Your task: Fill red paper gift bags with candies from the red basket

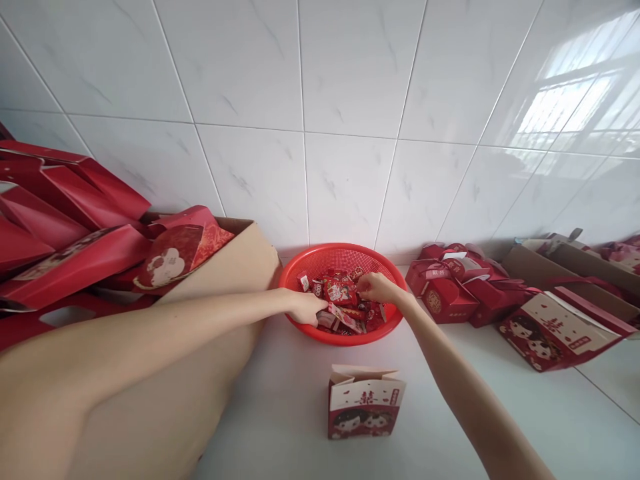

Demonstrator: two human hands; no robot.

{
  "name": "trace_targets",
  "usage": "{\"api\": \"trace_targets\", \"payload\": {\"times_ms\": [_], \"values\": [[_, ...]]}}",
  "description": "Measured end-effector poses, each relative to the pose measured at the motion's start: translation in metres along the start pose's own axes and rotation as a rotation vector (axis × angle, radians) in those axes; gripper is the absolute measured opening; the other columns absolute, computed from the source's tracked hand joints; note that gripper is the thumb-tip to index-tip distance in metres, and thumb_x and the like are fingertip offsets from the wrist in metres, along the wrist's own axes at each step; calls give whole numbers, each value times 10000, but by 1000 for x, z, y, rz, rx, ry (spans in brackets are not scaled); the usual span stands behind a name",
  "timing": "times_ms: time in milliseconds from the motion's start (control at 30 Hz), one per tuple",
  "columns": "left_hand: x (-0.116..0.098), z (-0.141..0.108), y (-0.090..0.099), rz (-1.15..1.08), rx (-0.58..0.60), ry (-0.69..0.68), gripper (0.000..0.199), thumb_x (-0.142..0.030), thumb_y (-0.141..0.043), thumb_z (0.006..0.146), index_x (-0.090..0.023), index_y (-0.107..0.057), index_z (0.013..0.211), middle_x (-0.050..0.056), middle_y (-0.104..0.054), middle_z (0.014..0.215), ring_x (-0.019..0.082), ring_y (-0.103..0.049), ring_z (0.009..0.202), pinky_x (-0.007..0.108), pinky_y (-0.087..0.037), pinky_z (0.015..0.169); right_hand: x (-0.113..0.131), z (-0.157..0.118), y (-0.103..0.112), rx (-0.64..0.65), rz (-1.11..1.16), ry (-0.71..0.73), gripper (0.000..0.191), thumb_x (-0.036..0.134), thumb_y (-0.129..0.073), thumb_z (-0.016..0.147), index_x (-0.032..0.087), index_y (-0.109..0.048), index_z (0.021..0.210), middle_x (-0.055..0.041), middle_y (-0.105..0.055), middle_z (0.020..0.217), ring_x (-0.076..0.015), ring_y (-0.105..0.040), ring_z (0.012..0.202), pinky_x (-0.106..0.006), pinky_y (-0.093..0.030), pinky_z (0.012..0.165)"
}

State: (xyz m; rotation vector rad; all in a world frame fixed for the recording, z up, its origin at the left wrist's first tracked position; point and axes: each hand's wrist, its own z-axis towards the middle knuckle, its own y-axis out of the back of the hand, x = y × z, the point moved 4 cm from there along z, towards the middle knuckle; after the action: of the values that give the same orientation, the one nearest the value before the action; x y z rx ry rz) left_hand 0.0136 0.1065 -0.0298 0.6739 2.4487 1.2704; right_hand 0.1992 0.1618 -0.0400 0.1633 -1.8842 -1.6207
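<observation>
A red plastic basket (pixel 345 339) with a perforated wall holds several wrapped candies (pixel 340 291), mostly red. My left hand (pixel 306 308) reaches over its left side, with the fingers closed by a pale pink candy packet (pixel 347 320); the fingertips are partly hidden. Over the right side comes my right hand (pixel 377 288), its fingers curled together among the wrappers. Whatever they pinch is too small to make out. In front of the basket a red and cream paper gift box (pixel 367 407) stands upright, printed with two cartoon faces, its top unfolded.
At left, a large cardboard box (pixel 220 267) is filled with red gift boxes (pixel 90 260). Small red boxes (pixel 450 293) are piled right of the basket. Beyond them are another printed gift box (pixel 565 330) and an open carton (pixel 590 263). A tiled wall (pixel 345 180) rises behind.
</observation>
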Motion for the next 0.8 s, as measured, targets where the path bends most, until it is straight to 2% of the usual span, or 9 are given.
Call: {"api": "trace_targets", "payload": {"times_ms": [67,167,233,300,433,533,633,733,800], "values": [[1,0,0,0,1,11,711,-315,-594,804,-109,-426,1463,212,-623,1309,325,-620,1141,346,-489,925,0,-1,-4,82,-10,-18,23,191,-684,764,192,-701,748,-35,-709,788,-180,-635,730,-261,-443,644],[3,1,-1,-2,13,40,951,-353,-595,803,-82,-116,1579,257,-585,1341,353,-597,1183,376,-485,938,-2,-5,-11,232,-14,-59,196,247,-832,582,197,-644,597,3,-626,597,-169,-590,586,-251,-407,533],[3,1,-1,-2,21,53,992,-352,-589,806,-108,-30,1589,250,-582,1345,358,-591,1196,385,-487,936,-3,-8,-13,290,-2,-84,265,172,-867,455,190,-635,582,10,-608,581,-174,-580,556,-252,-401,505],[2,-1,-1,1,25,48,972,-333,-576,818,-126,-26,1592,242,-586,1342,354,-584,1210,388,-482,950,-2,-10,-9,281,27,-83,282,113,-847,440,184,-662,640,-5,-637,658,-192,-602,607,-260,-418,525],[-2,-5,2,7,-17,27,961,-323,-598,815,-160,-61,1595,235,-581,1342,362,-601,1182,409,-489,942,5,-18,10,131,129,-20,214,217,-753,681,193,-693,885,-43,-690,924,-207,-645,837,-273,-480,674],[-7,-8,10,-56,-232,-26,959,-425,-629,808,-199,-124,1591,206,-522,1417,375,-573,1215,431,-492,937,12,-26,17,54,464,57,195,341,-652,820,181,-670,931,-44,-697,912,-191,-669,835,-291,-517,730],[-15,-10,22,-250,-479,-123,815,-501,-637,817,-203,-349,1520,156,-530,1426,328,-539,1259,383,-470,965,18,-33,11,90,926,94,278,444,-697,788,181,-675,877,-22,-691,810,-188,-694,697,-316,-548,695],[-19,-13,33,-474,-631,-236,456,-486,-644,828,-159,-681,1144,100,-704,1111,249,-643,1016,307,-489,849,21,-35,-1,114,1173,23,376,535,-737,739,193,-671,880,-21,-706,762,-180,-688,597,-297,-547,594],[-20,-14,37,-613,-654,-291,356,-488,-636,838,-147,-716,897,59,-727,885,206,-651,835,283,-484,750,24,-36,-5,118,1253,3,474,641,-663,773,185,-660,901,-38,-714,716,-188,-692,587,-293,-543,566]]}}
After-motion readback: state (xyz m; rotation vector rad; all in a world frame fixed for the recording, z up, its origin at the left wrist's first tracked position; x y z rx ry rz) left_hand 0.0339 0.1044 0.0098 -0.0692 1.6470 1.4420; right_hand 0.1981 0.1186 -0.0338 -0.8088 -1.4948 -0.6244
